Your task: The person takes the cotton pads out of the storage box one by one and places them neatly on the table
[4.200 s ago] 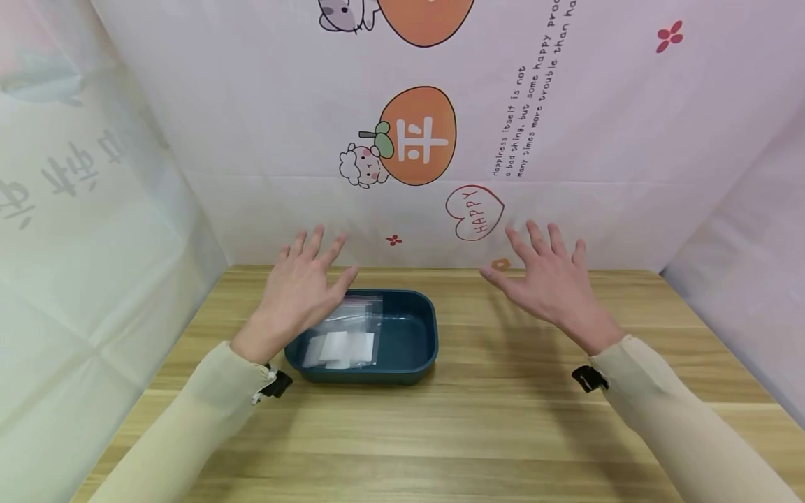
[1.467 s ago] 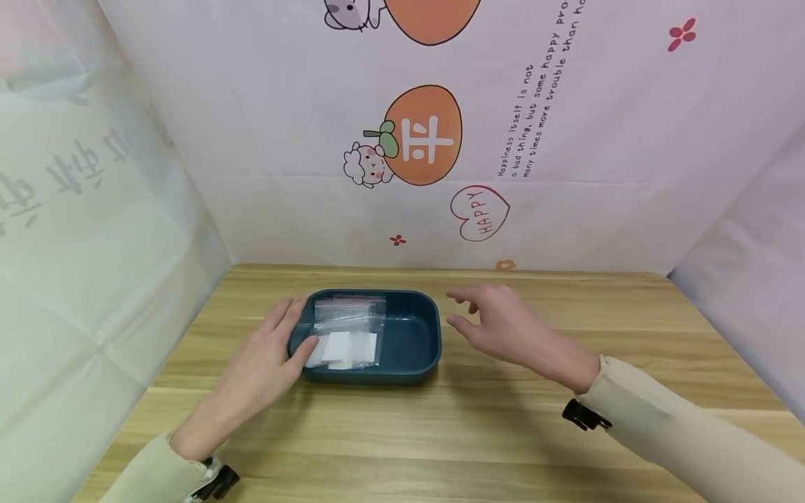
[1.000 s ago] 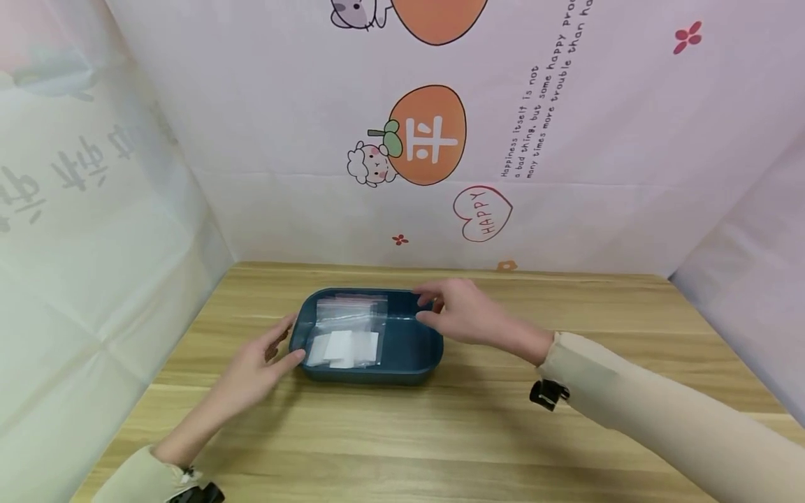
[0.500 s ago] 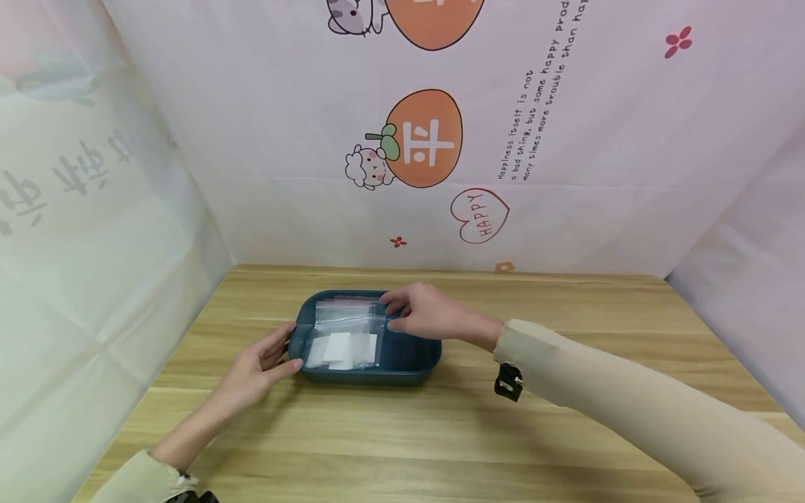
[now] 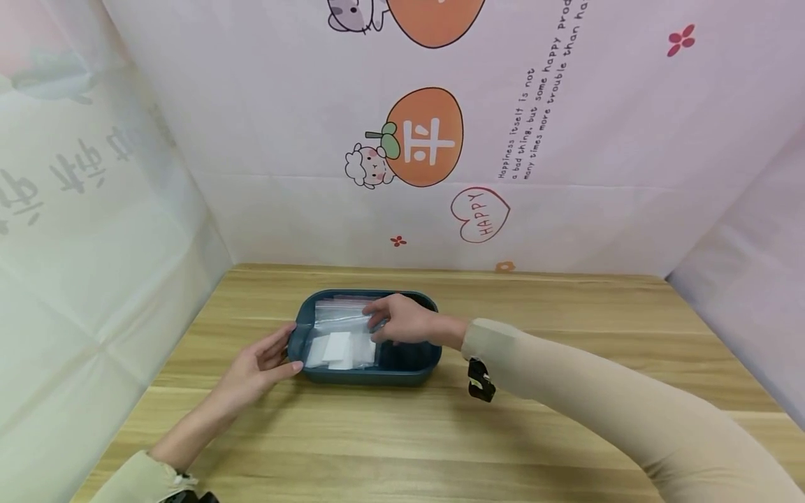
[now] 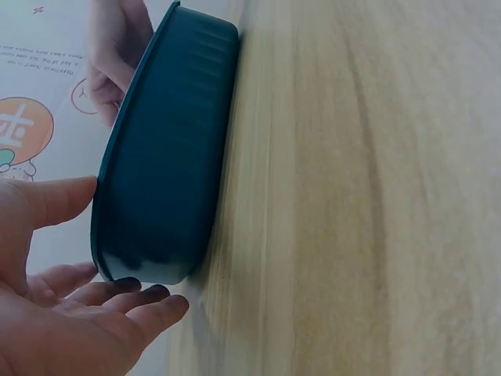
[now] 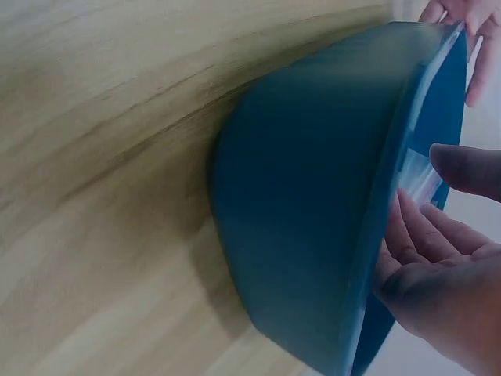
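A dark teal plastic bin [image 5: 365, 378] stands on the wooden table. Clear zip-lock bags [image 5: 342, 318] with white contents lie in its left half. At the bin's left end, my left hand [image 5: 251, 370] has thumb and fingers spread around the corner. The left wrist view shows the thumb tip at the rim of the bin [image 6: 168, 141] and the fingers along its end wall. My right hand [image 5: 405, 320] reaches into the bin at the bags' right edge. In the right wrist view, clear plastic [image 7: 423, 176] appears between its parted thumb and fingers; the bin wall partly hides the fingertips.
The wooden table [image 5: 402, 440] extends around the bin. A printed white cloth [image 5: 283, 140] hangs behind it, with further cloth at the left and right sides. Black straps [image 5: 481, 381] show at the sleeve cuffs.
My right hand has moved left and down from above the table, over the bin's right rim, to the bags. My left hand has lowered to the bin's left end. The bin and bags look unmoved.
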The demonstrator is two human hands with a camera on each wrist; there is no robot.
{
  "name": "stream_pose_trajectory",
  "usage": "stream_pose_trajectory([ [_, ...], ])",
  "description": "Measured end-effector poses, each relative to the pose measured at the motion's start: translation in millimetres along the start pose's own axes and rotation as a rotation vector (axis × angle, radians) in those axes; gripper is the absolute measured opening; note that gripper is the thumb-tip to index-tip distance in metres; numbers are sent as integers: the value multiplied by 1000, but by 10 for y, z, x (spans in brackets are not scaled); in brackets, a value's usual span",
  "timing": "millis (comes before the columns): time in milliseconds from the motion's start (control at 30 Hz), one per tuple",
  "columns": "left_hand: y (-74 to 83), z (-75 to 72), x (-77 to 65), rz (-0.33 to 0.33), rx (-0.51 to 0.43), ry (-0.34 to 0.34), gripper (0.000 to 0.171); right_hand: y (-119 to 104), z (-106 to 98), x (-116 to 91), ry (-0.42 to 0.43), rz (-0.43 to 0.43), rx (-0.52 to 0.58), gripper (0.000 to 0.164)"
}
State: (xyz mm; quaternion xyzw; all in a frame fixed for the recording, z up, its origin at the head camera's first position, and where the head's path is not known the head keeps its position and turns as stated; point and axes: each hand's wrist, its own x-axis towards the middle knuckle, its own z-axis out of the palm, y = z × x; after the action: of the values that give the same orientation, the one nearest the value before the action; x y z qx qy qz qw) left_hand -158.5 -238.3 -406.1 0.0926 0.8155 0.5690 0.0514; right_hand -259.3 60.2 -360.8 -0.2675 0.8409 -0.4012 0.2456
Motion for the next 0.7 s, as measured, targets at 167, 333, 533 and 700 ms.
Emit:
stream_pose_trajectory([
  [167,-2,-6,17,-20,-17,-16,79,7,63,65,-1,25,9,55],
  [333,-10,-14,33,-29,-19,-22,79,3,85,110,9,38,34,55],
  [533,-24,-31,33,-33,-30,-26,80,-16,98,159,52,20,18,53],
  [700,-48,-35,37,-51,-55,-24,81,-42,115,199,101,-32,-63,48],
])
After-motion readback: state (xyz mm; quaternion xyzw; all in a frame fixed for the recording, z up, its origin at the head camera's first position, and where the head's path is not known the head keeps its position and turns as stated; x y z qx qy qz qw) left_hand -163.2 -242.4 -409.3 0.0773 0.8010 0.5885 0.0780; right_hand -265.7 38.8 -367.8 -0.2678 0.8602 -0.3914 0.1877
